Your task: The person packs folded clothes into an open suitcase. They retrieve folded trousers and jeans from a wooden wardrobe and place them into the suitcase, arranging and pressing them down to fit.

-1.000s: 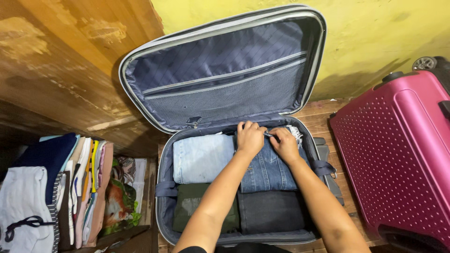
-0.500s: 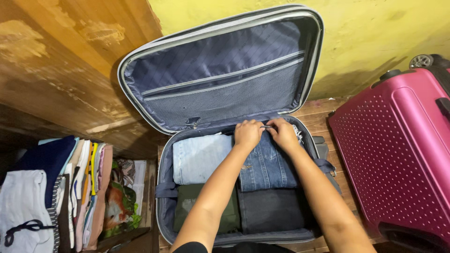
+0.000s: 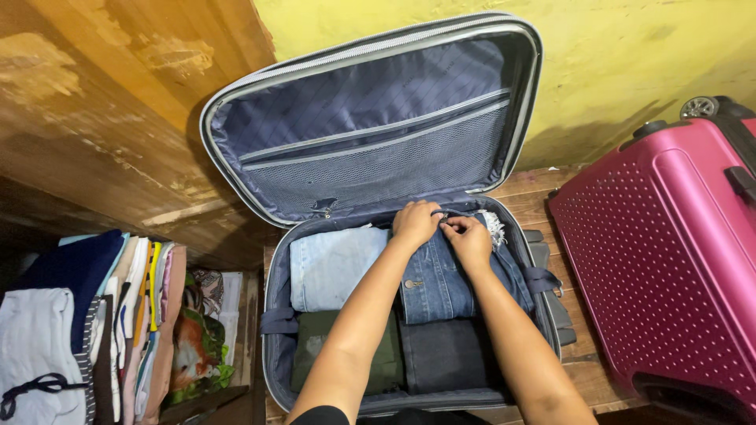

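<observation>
An open grey suitcase (image 3: 272, 346) lies on a wooden surface, its lid (image 3: 370, 118) leaning against the wall. Inside are folded clothes: pale blue jeans (image 3: 331, 267) at the back left, darker blue jeans (image 3: 437, 283) at the back right, a dark green garment (image 3: 315, 346) at the front left and a dark grey one (image 3: 445, 354) at the front right. My left hand (image 3: 415, 222) and my right hand (image 3: 468, 240) rest side by side on the far edge of the darker jeans, fingers pinching the fabric.
A pink hard-shell suitcase (image 3: 669, 260) stands on the right. A row of folded clothes (image 3: 87, 315) sits at the left, with a printed cloth (image 3: 197, 338) beside it. Behind are a brown wooden wall (image 3: 94, 118) and a yellow wall (image 3: 630, 63).
Both hands have stayed on the far edge of the darker jeans, shifting only slightly. The clothes and suitcase lie as before.
</observation>
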